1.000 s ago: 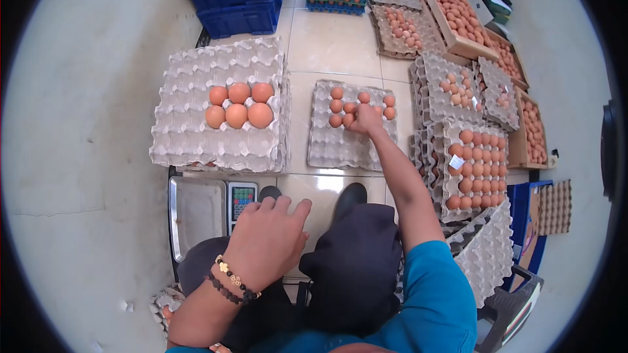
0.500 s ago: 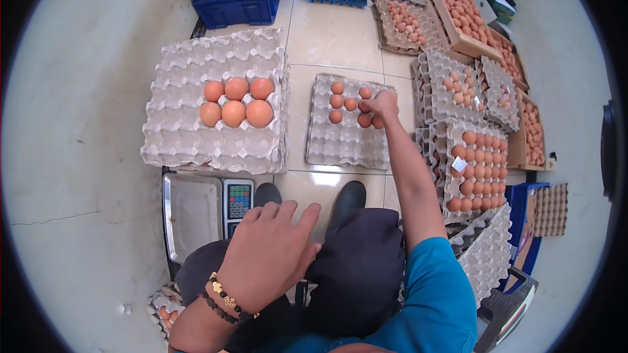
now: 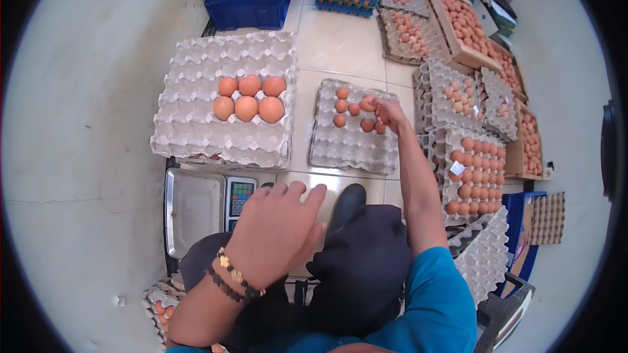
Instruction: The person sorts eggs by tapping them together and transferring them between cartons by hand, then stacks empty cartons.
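Left to right: one scale (image 3: 195,216), its key markings too small to read, lies just below a stack (image 3: 222,137) of grey trays bearing six eggs (image 3: 246,108) in two rows of three, set upright with near-round outlines facing the camera. Beyond are two stacked blue crates (image 3: 247,10), the upper with a white label whose writing cannot be read. The left hand (image 3: 281,229), wearing two bracelets (image 3: 230,287), is above the lap, palm down, fingers spread and holding nothing. On the floor ahead, one tray (image 3: 353,147) carries at least six eggs, its sides slightly turned. At its right edge the right hand (image 3: 390,115) points leftward, fingers closed on one egg (image 3: 366,103) above the tray; the egg's long axis cannot be told. At right, a fuller tray (image 3: 451,137) bears one illegible white label (image 3: 456,167), below three wooden boxes (image 3: 475,57) of eggs
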The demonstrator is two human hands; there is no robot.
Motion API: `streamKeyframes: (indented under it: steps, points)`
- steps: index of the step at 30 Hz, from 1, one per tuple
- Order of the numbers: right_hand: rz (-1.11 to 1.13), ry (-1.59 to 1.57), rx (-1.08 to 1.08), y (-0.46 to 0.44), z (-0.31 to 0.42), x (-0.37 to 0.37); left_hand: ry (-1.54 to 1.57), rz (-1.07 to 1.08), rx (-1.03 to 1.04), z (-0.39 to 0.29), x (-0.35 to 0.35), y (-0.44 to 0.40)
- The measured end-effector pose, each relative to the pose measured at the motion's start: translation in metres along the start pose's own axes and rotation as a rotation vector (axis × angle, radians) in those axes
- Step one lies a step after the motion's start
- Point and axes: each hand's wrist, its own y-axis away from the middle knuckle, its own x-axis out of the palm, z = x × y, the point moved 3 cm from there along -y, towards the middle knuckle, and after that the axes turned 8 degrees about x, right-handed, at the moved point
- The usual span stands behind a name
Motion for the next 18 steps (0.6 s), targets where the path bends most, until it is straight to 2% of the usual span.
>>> streamKeyframes:
  steps: [3, 6, 8, 10, 14, 17, 18]
  points:
    - [0.374, -0.133, -0.044, 0.042, 0.029, 0.020, 0.057, -0.151, 0.021, 0.004, -0.001, -0.009]
    - [0.664, 0.006, -0.092, 0.116, 0.083, 0.061, 0.153, -0.391, 0.072, 0.007, -0.006, -0.027]
    - [0.709, 0.188, -0.178, 0.173, 0.117, 0.092, 0.226, -0.548, 0.113, 0.010, -0.011, -0.038]
    - [0.764, 0.363, -0.278, 0.199, 0.134, 0.119, 0.260, -0.618, 0.157, 0.018, -0.010, -0.043]
    - [0.688, 0.548, -0.324, 0.243, 0.155, 0.157, 0.588, -0.590, 0.134, 0.038, -0.017, -0.036]
    - [0.419, 0.242, -0.183, 0.254, 0.154, 0.181, 0.975, -0.696, 0.116, 0.080, -0.018, -0.026]
    - [0.415, 0.225, -0.115, 0.257, 0.154, 0.187, 1.122, -0.719, 0.071, 0.089, -0.024, -0.017]
